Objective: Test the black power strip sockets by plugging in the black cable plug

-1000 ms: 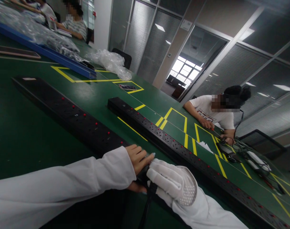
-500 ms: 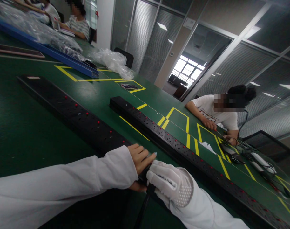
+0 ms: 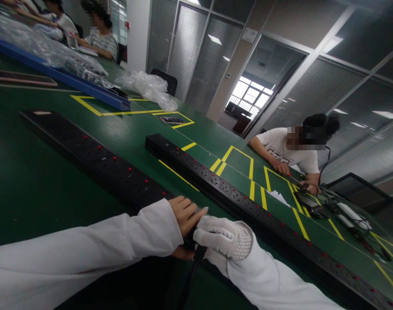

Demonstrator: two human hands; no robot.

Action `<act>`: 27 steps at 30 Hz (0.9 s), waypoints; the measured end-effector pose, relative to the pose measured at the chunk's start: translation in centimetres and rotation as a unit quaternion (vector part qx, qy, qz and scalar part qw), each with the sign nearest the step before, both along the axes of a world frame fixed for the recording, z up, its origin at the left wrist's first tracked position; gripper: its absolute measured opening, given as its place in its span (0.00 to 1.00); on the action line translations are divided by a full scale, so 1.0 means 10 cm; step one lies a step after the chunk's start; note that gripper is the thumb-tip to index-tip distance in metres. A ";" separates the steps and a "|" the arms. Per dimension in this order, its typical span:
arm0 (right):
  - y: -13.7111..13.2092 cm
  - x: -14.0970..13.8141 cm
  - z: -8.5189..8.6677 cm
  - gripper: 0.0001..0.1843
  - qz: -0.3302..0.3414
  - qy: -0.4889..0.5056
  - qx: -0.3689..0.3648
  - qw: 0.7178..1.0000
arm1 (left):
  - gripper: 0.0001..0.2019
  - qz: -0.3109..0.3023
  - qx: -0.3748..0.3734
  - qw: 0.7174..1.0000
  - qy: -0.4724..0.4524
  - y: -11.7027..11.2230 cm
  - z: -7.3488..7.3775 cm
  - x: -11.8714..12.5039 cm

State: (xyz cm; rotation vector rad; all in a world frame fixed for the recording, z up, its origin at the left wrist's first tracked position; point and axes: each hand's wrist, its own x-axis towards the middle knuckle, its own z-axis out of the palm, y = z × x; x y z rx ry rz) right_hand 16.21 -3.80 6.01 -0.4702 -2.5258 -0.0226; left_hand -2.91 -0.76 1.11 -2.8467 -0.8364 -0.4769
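A long black power strip (image 3: 119,176) with red round lights lies slantwise on the green table, its near end reaching my hands. My bare left hand (image 3: 185,215) is wrapped over that near end, fingers on top and part of the hand below. Touching it on the right, my white-gloved right hand (image 3: 218,237) is closed at the end of the strip, around the thick head of a black cable (image 3: 192,269). The cable hangs down from under the gloved fingers, which hide where it meets the strip. A second black power strip (image 3: 235,191) lies beyond, roughly parallel.
Yellow tape (image 3: 227,151) marks the green table (image 3: 119,129). A blue channel (image 3: 86,84), clear plastic wrap (image 3: 147,86) and a phone (image 3: 172,120) lie farther back. Across the table a person (image 3: 288,150) handles a red-handled tool near cables and a white strip (image 3: 353,215).
The view has shifted slightly. My gloved right hand has turned a little, its fingers still curled at the cable. My left hand keeps its hold on the strip.
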 end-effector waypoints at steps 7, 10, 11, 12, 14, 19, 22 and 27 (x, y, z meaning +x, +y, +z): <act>0.00 0.00 0.03 0.15 -0.008 -0.049 0.012 0.999 | 0.37 0.003 0.011 1.000 -0.012 0.00 -0.06 0.00; 0.05 -0.10 -0.13 0.09 -0.018 0.033 0.116 0.993 | 0.39 -0.005 0.007 1.000 -0.001 0.01 -0.06 -0.01; 0.05 -0.12 -0.17 0.08 -0.041 0.065 0.136 0.988 | 0.39 -0.008 0.008 1.000 0.003 0.01 -0.06 -0.02; 0.04 -0.13 -0.20 0.10 -0.063 0.054 0.129 0.988 | 0.39 -0.011 0.010 1.000 0.006 0.01 -0.06 -0.02; -0.01 -0.11 -0.18 0.12 -0.084 0.024 0.128 0.988 | 0.40 -0.011 0.018 1.000 0.010 0.01 -0.07 -0.02; -0.16 -0.04 0.06 0.18 -0.129 -0.081 0.088 0.984 | 0.41 -0.014 0.020 1.000 0.003 0.00 -0.08 -0.04; -0.16 -0.07 0.12 0.14 -0.148 -0.104 0.066 0.981 | 0.40 -0.018 0.012 1.000 0.004 0.00 -0.07 -0.05; -0.11 -0.08 0.11 0.11 -0.130 -0.111 0.015 0.985 | 0.39 -0.019 0.005 1.000 0.002 0.00 -0.06 -0.05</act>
